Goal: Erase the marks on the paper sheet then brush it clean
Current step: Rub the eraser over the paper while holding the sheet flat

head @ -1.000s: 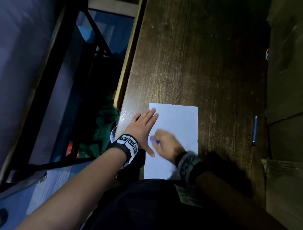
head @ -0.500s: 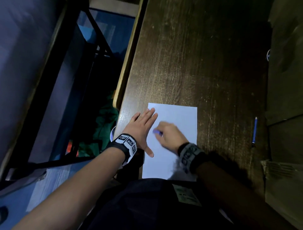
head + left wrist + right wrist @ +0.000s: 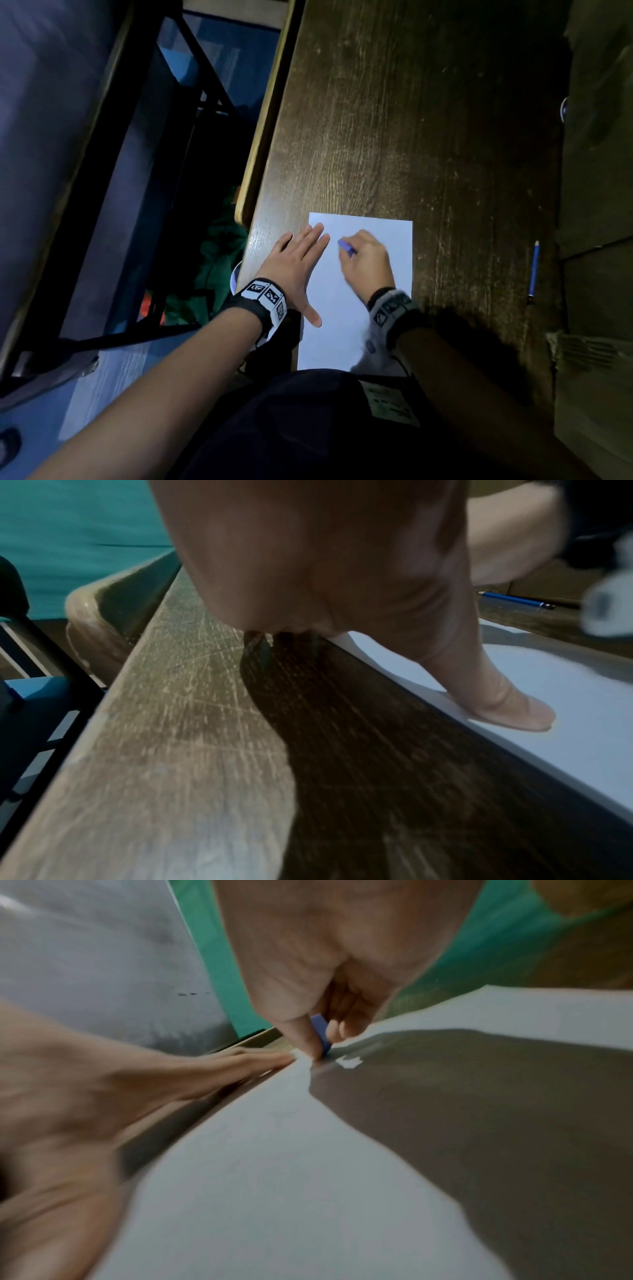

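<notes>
A white paper sheet (image 3: 342, 301) lies on the dark wooden desk (image 3: 394, 120), close to its near edge. My left hand (image 3: 296, 263) lies flat with straight fingers across the sheet's left edge, its thumb (image 3: 507, 704) pressing on the paper (image 3: 548, 737). My right hand (image 3: 364, 260) pinches a small blue eraser (image 3: 346, 247) and holds it against the far left part of the sheet. In the right wrist view the eraser (image 3: 322, 1034) sits between thumb and fingers, its tip on the paper (image 3: 274, 1177). I can make out no marks on the sheet.
A blue pencil (image 3: 533, 272) lies on the desk to the right of the sheet, also seen as the pencil (image 3: 517, 600). The desk's left edge (image 3: 270, 113) drops to a dark chair frame (image 3: 191, 102) and green cloth (image 3: 219, 260). Cardboard (image 3: 596, 377) stands at the right.
My right hand has carried the eraser away from me up the sheet, from its middle left to near the far left corner. The left hand has stayed in place.
</notes>
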{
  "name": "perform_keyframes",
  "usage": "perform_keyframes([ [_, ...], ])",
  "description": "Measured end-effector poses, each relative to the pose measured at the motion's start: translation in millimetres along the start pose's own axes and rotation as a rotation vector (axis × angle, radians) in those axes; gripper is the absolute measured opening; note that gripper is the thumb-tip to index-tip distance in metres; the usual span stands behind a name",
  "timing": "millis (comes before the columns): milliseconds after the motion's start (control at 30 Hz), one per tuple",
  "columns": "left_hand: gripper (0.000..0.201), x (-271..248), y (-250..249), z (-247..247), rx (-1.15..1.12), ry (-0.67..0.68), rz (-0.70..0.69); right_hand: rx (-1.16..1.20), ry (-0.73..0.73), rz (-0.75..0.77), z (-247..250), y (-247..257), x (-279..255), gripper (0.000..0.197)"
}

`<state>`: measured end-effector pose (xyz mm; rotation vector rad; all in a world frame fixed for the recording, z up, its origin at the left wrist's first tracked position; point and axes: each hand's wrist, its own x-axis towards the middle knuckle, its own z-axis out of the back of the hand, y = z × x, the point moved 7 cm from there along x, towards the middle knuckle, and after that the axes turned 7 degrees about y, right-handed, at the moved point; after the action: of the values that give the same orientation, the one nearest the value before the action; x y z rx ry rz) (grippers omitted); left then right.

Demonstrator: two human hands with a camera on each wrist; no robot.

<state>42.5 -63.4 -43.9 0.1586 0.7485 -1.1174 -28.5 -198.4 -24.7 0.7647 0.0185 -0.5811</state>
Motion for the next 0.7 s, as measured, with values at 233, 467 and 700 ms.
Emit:
perform_keyframes([
  [233, 0.168, -0.4, -0.6, -1.8, 0.002, 0.003, 0.004, -0.104, 0.357, 0.21, -22.7, 22.2, -20.2, 0.018],
  [467, 0.168, 0.8, -0.5, -0.4, 0.008, -0.004, 0.011, -0.102, 0.488, 0.309, -42.9, 42.0, -53.1, 0.015],
  [700, 0.169, 0.9, 0.5, -1.7, 0.001, -0.006, 0.004, -0.004, 0.011, -0.01, 6.3, -3.6, 4.7, 0.013],
])
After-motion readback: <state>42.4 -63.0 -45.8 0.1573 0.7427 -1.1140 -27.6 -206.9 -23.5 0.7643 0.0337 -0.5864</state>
